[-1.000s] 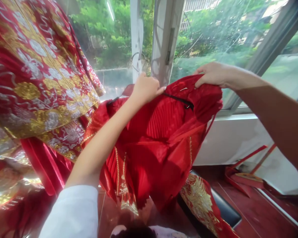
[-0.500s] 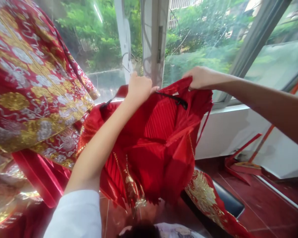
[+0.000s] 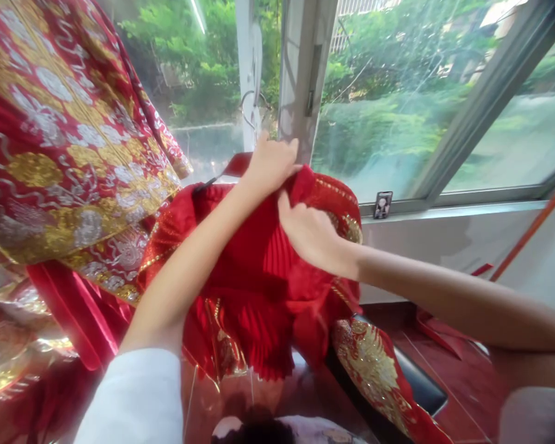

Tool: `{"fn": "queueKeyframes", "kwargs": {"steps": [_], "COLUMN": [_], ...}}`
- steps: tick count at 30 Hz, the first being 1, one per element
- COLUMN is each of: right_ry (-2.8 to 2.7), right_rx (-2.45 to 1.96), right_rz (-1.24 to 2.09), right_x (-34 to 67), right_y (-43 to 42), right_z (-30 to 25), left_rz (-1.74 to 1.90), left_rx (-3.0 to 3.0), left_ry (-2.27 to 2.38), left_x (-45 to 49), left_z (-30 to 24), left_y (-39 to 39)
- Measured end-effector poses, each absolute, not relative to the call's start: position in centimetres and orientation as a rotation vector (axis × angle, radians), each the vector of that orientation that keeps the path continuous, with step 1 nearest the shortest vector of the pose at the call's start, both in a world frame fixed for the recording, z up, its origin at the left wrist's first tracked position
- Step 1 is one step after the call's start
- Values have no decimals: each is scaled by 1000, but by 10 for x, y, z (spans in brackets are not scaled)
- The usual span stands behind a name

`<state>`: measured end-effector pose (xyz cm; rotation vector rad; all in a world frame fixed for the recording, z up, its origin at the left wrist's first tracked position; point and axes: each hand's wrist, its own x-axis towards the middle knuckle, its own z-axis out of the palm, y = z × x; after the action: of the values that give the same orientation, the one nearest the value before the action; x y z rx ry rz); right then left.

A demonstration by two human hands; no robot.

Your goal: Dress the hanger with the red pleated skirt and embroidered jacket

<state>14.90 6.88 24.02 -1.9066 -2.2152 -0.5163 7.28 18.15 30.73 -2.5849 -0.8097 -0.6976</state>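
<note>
A red pleated skirt (image 3: 259, 277) with gold trim hangs from a black hanger (image 3: 208, 183) whose metal hook (image 3: 248, 111) rises in front of the window. My left hand (image 3: 271, 163) pinches the skirt's waistband at the top, near the hook. My right hand (image 3: 308, 231) sits just below it, fingers closed on the red fabric of the waist. The skirt's folds droop down between my forearms.
A red robe (image 3: 60, 142) with gold and silver embroidery hangs close at the left. A window frame (image 3: 300, 74) and sill (image 3: 444, 209) stand behind, with a small card (image 3: 382, 204) on the sill. A black bench (image 3: 416, 382) draped with embroidered red cloth (image 3: 374, 370) stands on the red tiled floor.
My right hand has left the far right end of the waistband and come in beside my left hand, gathering the fabric. The skirt's top opening has closed.
</note>
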Motion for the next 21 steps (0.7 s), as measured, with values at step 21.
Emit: {"fn": "queueKeyframes", "kwargs": {"steps": [21], "right_ry": [-1737], "right_rx": [-1250], "right_rz": [556], "right_x": [298], "right_y": [166], "right_z": [228], "left_rz": [-1026], "left_rx": [-2787], "left_ry": [-1448], "left_x": [-136], "left_z": [265], "left_y": [190]}}
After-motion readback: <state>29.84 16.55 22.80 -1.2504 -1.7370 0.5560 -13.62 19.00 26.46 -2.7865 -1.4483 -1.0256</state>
